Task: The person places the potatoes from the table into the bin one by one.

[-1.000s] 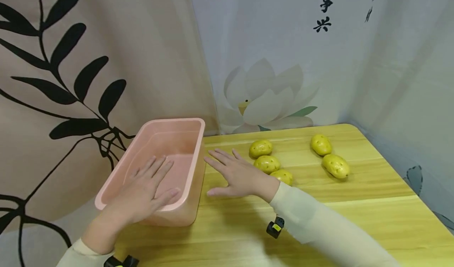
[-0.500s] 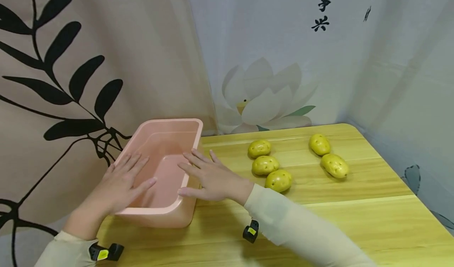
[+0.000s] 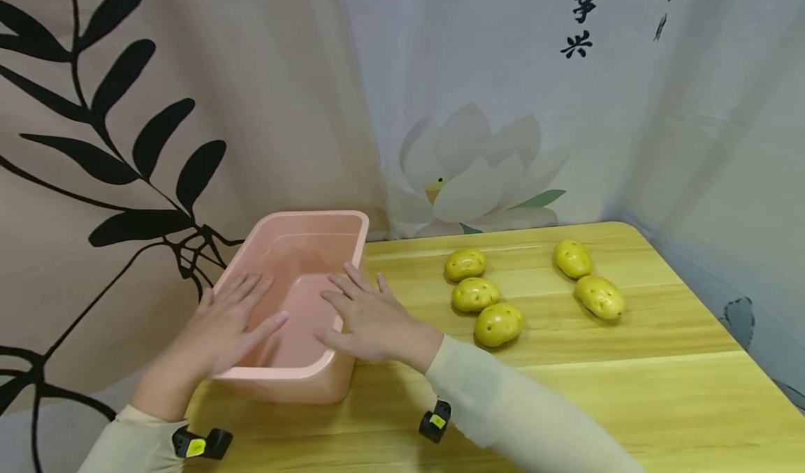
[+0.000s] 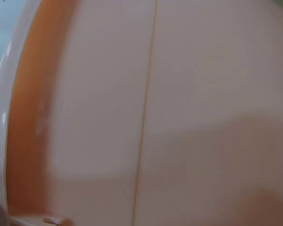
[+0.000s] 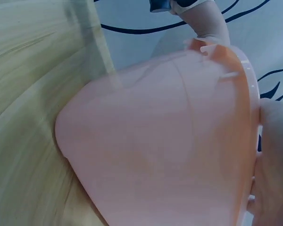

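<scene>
Left hand (image 3: pixel 223 326) and right hand (image 3: pixel 371 323) had both moved left since a second before. The left one went from over the inside of the pink tub (image 3: pixel 289 373) to its left edge, and the right one went from just beside the tub to its right edge.

Closest of all were two pale sleeves, the left sleeve (image 3: pixel 132 448) and the right sleeve (image 3: pixel 522 410). A small black box with a yellow patch sat at each wrist, one on the left (image 3: pixel 202 445) and one on the right (image 3: pixel 435 421).

Both hands had their fingers straight and spread, with backs facing up. You could not tell how hard they touched the tub.

The tub stood upright on the yellow wooden tabletop (image 3: pixel 566 403), between the two hands.

Five yellow potatoes lay on the tabletop to the right of the tub. Three were close together in a slanted line: a front one (image 3: pixel 498 325), a middle one (image 3: pixel 476 295) and a back one (image 3: pixel 465 265). Farther right lay a big one (image 3: pixel 600 297), with a smaller one (image 3: pixel 572 258) just behind it.

Behind everything hung a cloth (image 3: pixel 277 75) with black leaves (image 3: pixel 156 137), a white flower (image 3: pixel 472 165) and black writing (image 3: pixel 577 44).
</scene>
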Available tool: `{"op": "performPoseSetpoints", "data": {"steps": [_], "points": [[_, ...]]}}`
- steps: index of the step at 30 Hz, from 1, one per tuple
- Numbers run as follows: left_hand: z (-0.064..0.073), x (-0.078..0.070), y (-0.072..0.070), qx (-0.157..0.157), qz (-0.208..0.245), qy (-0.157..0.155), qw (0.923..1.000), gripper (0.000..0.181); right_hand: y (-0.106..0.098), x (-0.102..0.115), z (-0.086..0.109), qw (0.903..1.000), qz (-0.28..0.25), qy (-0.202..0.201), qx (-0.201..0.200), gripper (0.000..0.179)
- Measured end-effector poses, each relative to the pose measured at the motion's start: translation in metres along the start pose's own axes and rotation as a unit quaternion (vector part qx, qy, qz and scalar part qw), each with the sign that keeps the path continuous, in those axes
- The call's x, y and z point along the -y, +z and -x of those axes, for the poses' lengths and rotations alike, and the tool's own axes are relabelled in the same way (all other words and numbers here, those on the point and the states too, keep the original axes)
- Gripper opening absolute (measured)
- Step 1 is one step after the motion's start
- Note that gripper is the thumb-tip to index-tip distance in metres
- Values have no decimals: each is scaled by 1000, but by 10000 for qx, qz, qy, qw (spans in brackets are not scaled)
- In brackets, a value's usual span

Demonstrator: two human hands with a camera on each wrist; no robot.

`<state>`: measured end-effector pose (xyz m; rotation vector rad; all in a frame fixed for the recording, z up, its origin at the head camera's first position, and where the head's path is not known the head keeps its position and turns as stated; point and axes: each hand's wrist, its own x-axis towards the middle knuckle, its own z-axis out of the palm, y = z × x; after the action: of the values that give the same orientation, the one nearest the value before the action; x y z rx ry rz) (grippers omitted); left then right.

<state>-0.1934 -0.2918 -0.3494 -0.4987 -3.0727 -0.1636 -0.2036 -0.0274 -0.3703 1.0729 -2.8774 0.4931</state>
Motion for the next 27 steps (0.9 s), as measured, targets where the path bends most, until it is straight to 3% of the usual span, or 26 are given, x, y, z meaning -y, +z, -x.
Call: {"op": "performPoseSetpoints", "data": {"steps": [5,17,23,27], "points": [[0,-17,3,-1,-31,-36,10000,82,-2,-11,9,9997,-240,0,-23,69],[-5,-75,16,21,164,63,9998,82,-9,-52,37,9958,-900,-56,-174,64],[-12,-109,20,2,493,364,9981,79,-19,-75,51,9929,-1180,110,-118,63],[-17,-128,20,-49,478,518,9975,79,-25,-89,59,9920,-1247,70,-210,63]]}}
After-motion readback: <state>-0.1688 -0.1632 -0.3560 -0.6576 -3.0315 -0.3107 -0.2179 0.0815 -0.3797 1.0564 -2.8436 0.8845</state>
